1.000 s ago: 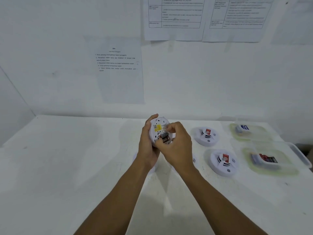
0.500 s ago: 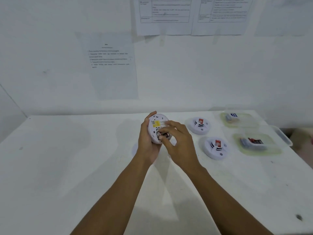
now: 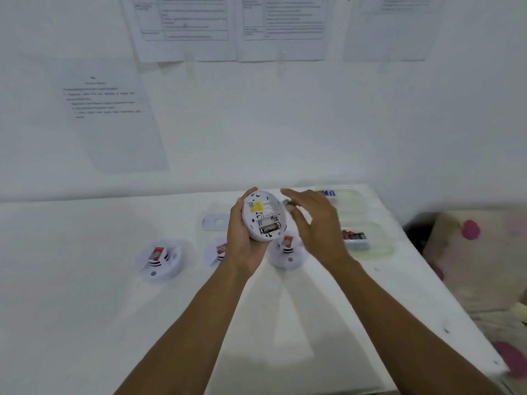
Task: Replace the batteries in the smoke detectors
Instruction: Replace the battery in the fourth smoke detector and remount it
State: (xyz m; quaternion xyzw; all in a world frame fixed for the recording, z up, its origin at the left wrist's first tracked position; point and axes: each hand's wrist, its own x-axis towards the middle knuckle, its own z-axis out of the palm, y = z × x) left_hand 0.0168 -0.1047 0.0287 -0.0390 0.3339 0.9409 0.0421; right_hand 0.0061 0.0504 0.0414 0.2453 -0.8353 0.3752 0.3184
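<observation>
Head view: left hand [image 3: 242,243] grips the lifted smoke detector [image 3: 263,212], back upward, one battery [image 3: 270,228] seated, above the surface [image 3: 85,309] mid-width. Right hand [image 3: 316,223], blurred, hovers just beside it, fingers spread; whether it pinches anything is unreadable. It hides part of the battery tray [image 3: 379,243] near the right edge.

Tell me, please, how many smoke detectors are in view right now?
4. The held detector is in the left hand. Three lie on the table: the far-left detector, the middle detector partly hidden behind that hand, and the right detector below the held one. Others may be hidden.
</observation>
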